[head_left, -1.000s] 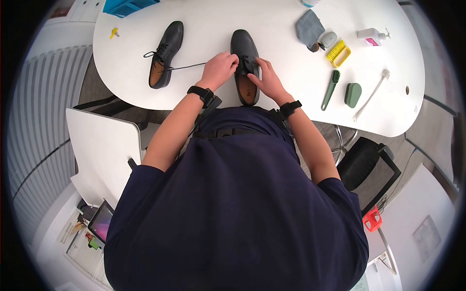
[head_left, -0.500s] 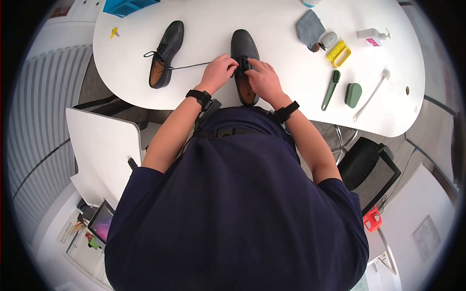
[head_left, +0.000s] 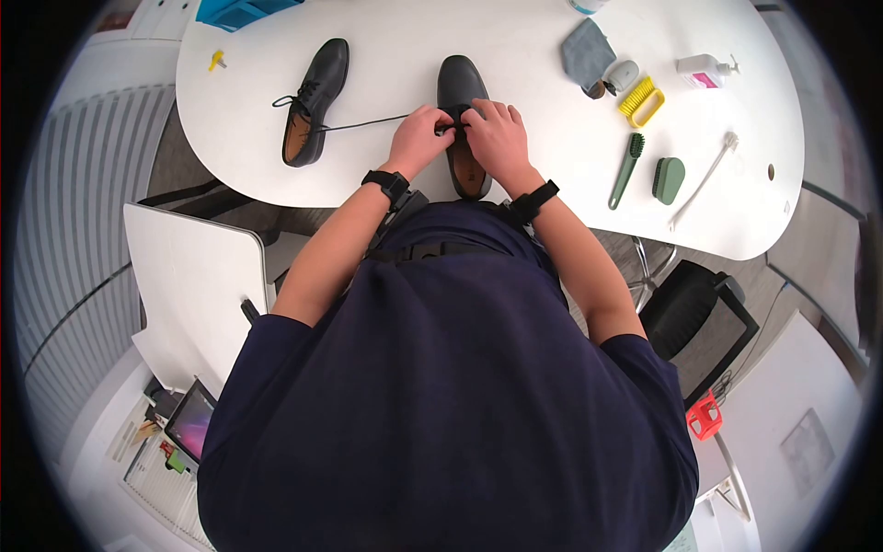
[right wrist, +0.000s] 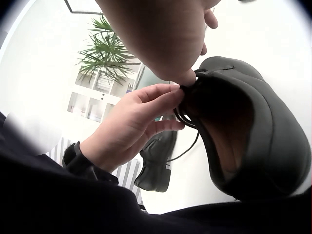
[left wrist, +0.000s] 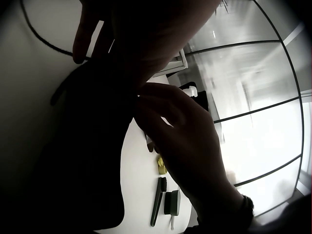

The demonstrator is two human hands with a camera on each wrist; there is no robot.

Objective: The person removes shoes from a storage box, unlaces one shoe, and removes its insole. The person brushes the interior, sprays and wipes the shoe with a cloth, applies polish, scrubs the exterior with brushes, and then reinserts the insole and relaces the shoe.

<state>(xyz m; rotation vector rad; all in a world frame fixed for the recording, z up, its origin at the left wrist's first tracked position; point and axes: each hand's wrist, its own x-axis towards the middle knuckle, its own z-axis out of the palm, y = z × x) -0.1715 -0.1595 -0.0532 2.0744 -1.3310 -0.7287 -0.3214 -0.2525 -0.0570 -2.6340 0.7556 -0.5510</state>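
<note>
The black shoe (head_left: 462, 83) in the middle of the head view lies toe away from the body, its brown insole (head_left: 471, 175) showing. At its laced part, the left hand (head_left: 420, 141) pinches a black lace (head_left: 368, 122) that stretches left toward a second black shoe (head_left: 324, 78). From the right, the right hand (head_left: 498, 140) reaches over the same shoe with bent fingers at the laces. In the right wrist view the left hand (right wrist: 131, 122) pinches lace beside the shoe opening (right wrist: 229, 126); the right fingertips there are partly hidden. The left wrist view is very dark.
On the white table (head_left: 552, 202), to the right, lie a grey cloth (head_left: 587, 55), a yellow brush (head_left: 641, 101), a green long brush (head_left: 627, 171), a green oval brush (head_left: 669, 180), a white stick brush (head_left: 705, 181) and a pump bottle (head_left: 704, 71). A blue box (head_left: 241, 11) stands back left.
The right hand has moved from the shoe's right side up over its laces, its fingers closing in beside the left hand. The left hand has shifted slightly right and toward the body.
</note>
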